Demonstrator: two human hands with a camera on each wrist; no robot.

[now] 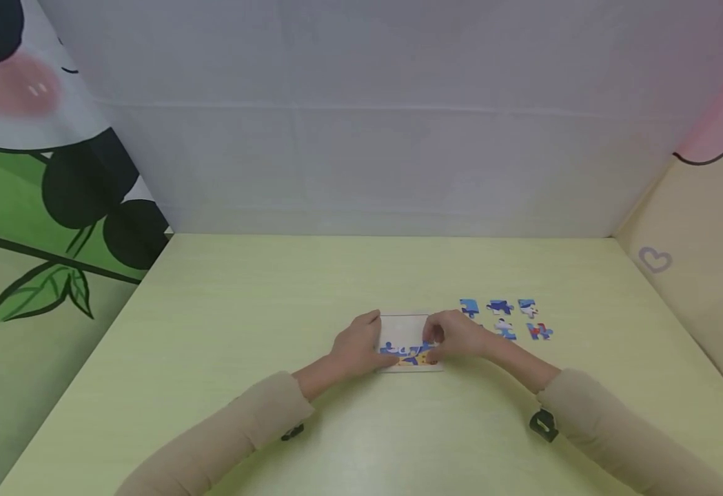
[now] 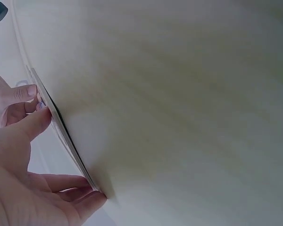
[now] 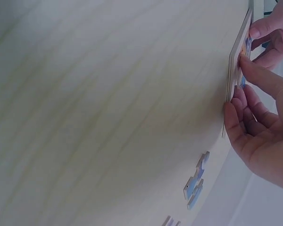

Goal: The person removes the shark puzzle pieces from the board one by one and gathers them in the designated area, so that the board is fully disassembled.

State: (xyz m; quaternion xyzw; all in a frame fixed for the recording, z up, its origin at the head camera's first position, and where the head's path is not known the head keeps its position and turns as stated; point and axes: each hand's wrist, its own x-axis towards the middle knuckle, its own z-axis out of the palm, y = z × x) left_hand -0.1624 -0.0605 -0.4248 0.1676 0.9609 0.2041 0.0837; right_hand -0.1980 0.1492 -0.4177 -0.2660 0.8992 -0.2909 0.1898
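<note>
- Fingers of the left hand (image 1: 356,344) are curling lightly around the puzzle tray (image 1: 403,331) edge.
- Right hand (image 1: 454,336) is pinching a puzzle piece (image 1: 426,353) down inside it.

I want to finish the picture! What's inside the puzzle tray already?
The puzzle tray holds a row of joined blue and orange pieces along its near edge; the rest shows bare. The left hand and right hand cover both ends.
</note>
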